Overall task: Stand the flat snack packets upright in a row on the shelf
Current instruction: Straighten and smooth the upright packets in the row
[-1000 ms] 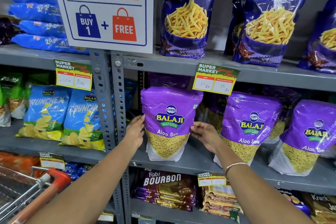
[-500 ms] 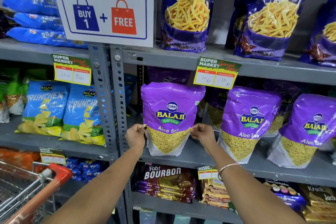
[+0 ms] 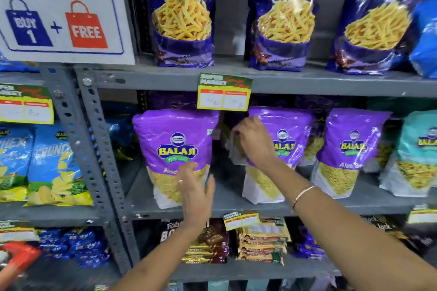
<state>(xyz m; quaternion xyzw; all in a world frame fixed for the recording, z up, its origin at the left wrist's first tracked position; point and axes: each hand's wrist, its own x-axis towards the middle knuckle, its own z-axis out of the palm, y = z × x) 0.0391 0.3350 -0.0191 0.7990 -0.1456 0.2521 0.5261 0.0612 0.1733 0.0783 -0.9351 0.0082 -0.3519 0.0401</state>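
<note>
Three purple Balaji snack packets stand upright in a row on the grey middle shelf (image 3: 236, 208): the first (image 3: 175, 139), the second (image 3: 293, 125), the third (image 3: 350, 142). More purple packets sit dim behind them. My left hand (image 3: 196, 194) is open, its fingers spread over the lower right corner of the first packet. My right hand (image 3: 255, 143) is higher, fingers curled at the upper left edge of the second packet. I cannot tell whether it grips that packet or one behind it.
A teal packet (image 3: 421, 149) stands at the right end. Blue chip bags (image 3: 54, 165) fill the left bay beyond the perforated post (image 3: 99, 149). A price tag (image 3: 224, 92) hangs from the shelf above, which holds tall blue bags (image 3: 182, 19). Biscuit packs (image 3: 208, 241) lie below.
Both hands have left the sides of the first packet. My left hand dropped open to its lower right corner; my right hand rose and moved right to the second packet. The view has closed in.
</note>
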